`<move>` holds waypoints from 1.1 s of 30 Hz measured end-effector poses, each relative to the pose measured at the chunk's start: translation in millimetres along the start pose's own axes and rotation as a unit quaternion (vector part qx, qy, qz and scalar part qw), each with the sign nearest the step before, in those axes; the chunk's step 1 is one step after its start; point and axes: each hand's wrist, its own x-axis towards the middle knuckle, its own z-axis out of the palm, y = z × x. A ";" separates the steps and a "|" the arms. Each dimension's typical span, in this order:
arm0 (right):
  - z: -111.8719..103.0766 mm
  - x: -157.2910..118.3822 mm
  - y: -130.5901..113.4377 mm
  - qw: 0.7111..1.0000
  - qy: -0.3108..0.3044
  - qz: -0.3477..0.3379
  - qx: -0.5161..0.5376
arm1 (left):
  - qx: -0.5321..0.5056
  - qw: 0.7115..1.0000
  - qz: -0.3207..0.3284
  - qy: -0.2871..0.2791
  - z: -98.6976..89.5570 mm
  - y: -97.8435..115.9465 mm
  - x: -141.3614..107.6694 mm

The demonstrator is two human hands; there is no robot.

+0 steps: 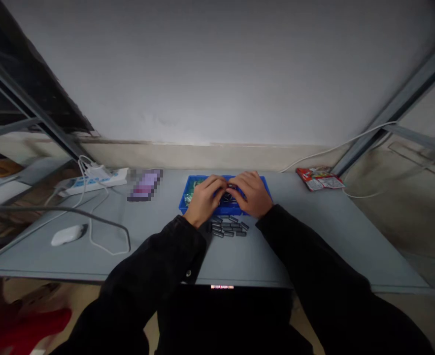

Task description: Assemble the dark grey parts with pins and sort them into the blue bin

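Head view

Hands: The left hand (205, 198) and the right hand (252, 194) are close together over the blue tray (198, 180). Their fingertips (229, 186) meet in the middle.

Grip: Both hands are curled in, not spread wide. They may be holding a small dark thing, but the fingers hide it, so I cannot tell.

Things: Small dark rods (227, 227) lie in short, neat rows on the table, just in front of the tray. More dark pieces (229, 199) sit in the tray, under the right hand's fingers. Something green (190, 191) sits in the tray's left side.

Why there: The tray and rods are right in front of the person, so both hands can reach them easily. The elbows stick out, and black sleeves (158, 261) cover the arms.

Table: The gray table (261, 261) also has a white mouse (67, 234), a power strip (91, 181), a blurred phone (145, 185), and a red packet (319, 178).

Room: A pale wall (217, 74) stands behind the table. Metal shelf posts (394, 113) stand at both sides.
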 end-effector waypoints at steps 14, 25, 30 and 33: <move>7.7 -21.5 3.9 0.998 0.018 -0.028 -0.044 | -0.041 0.999 -0.005 0.036 2.1 1.6 -13.9; 9.5 -24.3 -2.6 0.996 0.053 -0.010 -0.069 | -0.012 1.000 -0.014 -0.007 1.1 0.3 -19.6; 10.8 -24.1 -4.3 0.996 0.063 -0.022 -0.060 | -0.005 1.000 -0.004 -0.003 1.8 -5.2 -21.9; 11.6 -23.9 -4.7 0.997 0.058 -0.019 -0.045 | 0.002 1.000 -0.008 -0.003 2.4 -7.2 -22.5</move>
